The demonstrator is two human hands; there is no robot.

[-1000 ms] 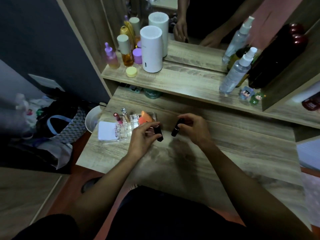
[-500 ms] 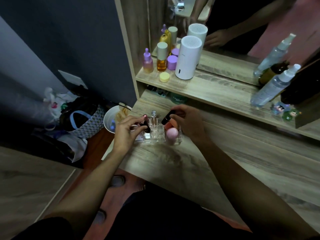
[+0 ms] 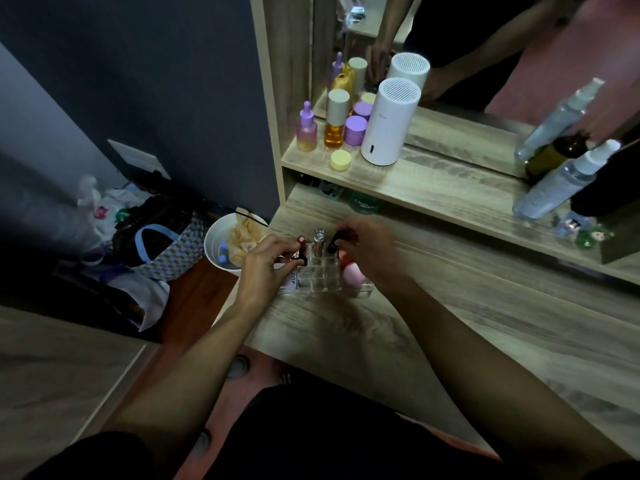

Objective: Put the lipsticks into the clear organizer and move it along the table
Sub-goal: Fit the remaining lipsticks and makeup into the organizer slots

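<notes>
Our left hand (image 3: 261,263) reaches over the clear organizer (image 3: 323,277), fingers pinching a dark lipstick (image 3: 302,258); our right hand (image 3: 369,252) arches beside it. Its fingers grip a black lipstick (image 3: 334,241) tilted above the slots.

A home bedroom: wooden vanity table (image 3: 450,323), mirror (image 3: 485,46), cosmetic bottles (image 3: 334,128)

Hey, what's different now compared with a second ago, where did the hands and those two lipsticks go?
Both hands carried their dark lipsticks from the bare tabletop over to the clear organizer. The left hand now lowers its lipstick into a left slot; the right hand holds its lipstick tilted above the back slots. Neither is released. The organizer, pink sponge and shelf bottles look unmoved; only the camera swung.
</notes>
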